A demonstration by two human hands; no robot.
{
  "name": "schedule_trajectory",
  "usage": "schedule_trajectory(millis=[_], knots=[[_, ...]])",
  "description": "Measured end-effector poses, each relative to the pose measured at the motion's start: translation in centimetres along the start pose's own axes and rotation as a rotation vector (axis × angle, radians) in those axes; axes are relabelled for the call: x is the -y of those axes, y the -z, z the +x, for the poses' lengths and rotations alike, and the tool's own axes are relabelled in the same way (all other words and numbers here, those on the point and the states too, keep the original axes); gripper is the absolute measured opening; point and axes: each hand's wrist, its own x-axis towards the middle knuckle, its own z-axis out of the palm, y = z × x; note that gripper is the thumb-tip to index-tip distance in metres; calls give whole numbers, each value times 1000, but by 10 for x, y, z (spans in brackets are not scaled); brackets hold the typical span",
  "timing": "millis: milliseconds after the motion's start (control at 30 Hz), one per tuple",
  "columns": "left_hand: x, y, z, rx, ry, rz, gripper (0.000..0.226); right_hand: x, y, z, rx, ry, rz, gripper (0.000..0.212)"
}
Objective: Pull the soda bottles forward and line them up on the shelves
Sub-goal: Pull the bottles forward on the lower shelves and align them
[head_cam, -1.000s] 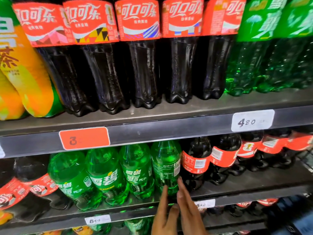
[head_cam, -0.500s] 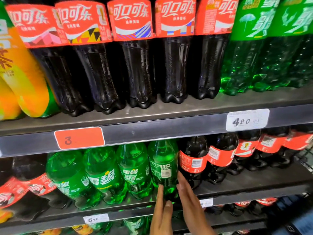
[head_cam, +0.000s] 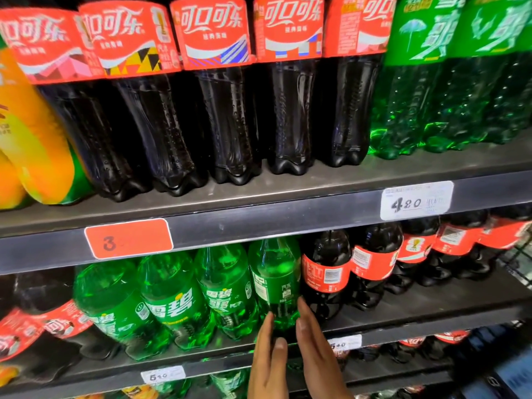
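The upper shelf carries the big cola bottles at 12 o'clock. On the lower shelf, toward 6 o'clock of the view, stands the green soda bottle. The left hand lies at its 8 o'clock side and the right hand at its 4 o'clock side. Both have straight fingers and are a little apart, with the bottle's base between them, nothing curled round it. Such a flat hold may slip. A quick pull could tip the bottle, or knock the small cola bottle just beside it at 3 o'clock.
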Motion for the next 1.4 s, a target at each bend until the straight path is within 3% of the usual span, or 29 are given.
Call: schedule_trajectory(millis=[200,300,467,733,967,1033,1067,1100,1167,1200,1267,1333,1400], knots=[[-4,7,10,-3,58,-7,41,-7,-13,-25,-59,133,15,43],[-3,1,3,-22,34,-9,37,4,2,-10,-117,62,104,41],[-2,-12,-9,24,34,-22,43,10,9,3,19,-29,35,54],[-3,9,15,-28,88,-59,40,-3,-5,-22,-57,129,-46,44],[-1,2,3,74,29,40,45,-1,10,8,36,-4,-64,57],[0,0,8,55,37,33,46,-2,-1,2,37,116,-95,50],[2,-4,11,73,62,52,46,3,-10,0,-27,298,-195,43],[4,-9,13,119,75,73,47,8,-13,-11,-113,428,-303,39],[10,-14,14,189,70,99,48,28,-29,-18,-364,635,-265,39],[11,-12,16,158,73,78,47,32,-26,-17,-352,641,-227,37],[11,-7,17,2,61,18,40,27,-7,-11,-169,602,-281,27],[9,-5,9,-69,14,11,35,6,13,2,-129,350,-140,23],[8,-17,0,-34,28,69,34,-2,53,5,-151,268,-122,27]])
